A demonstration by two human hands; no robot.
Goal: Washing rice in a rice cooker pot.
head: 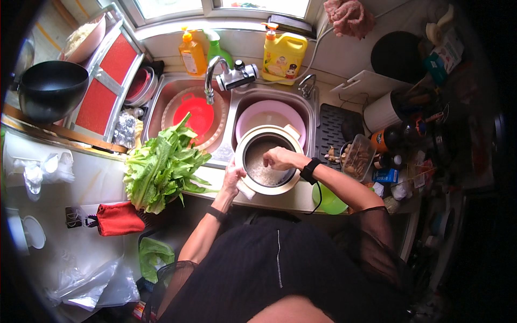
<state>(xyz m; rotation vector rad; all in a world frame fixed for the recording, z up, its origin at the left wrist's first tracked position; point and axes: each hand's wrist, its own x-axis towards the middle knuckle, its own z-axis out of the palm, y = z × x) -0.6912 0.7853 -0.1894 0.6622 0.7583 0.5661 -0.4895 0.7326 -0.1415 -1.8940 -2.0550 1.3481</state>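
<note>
A cream-rimmed pot (pixel 268 189) with a dark inside and two stubby handles stands tilted over the front edge of the right sink basin. Rice (pixel 260 169) in cloudy water lies at its bottom. My left hand (pixel 233 177) grips the pot at its left side, by the lower handle (pixel 245 190). Inside the pot, my right hand (pixel 278 157) has its fingers curled down at the rice; the fingertips are hidden, so whether they hold grains is unclear. Behind the pot, a pink basin (pixel 271 105) holding water sits in the right sink basin.
Leafy green lettuce (pixel 161 169) lies left of my left hand. A red colander (pixel 196 115) rests in the left sink basin, below the faucet (pixel 210 87). Right of the pot are a green bowl (pixel 333 200), a black drain mat (pixel 331 121) and a plastic box (pixel 359 155).
</note>
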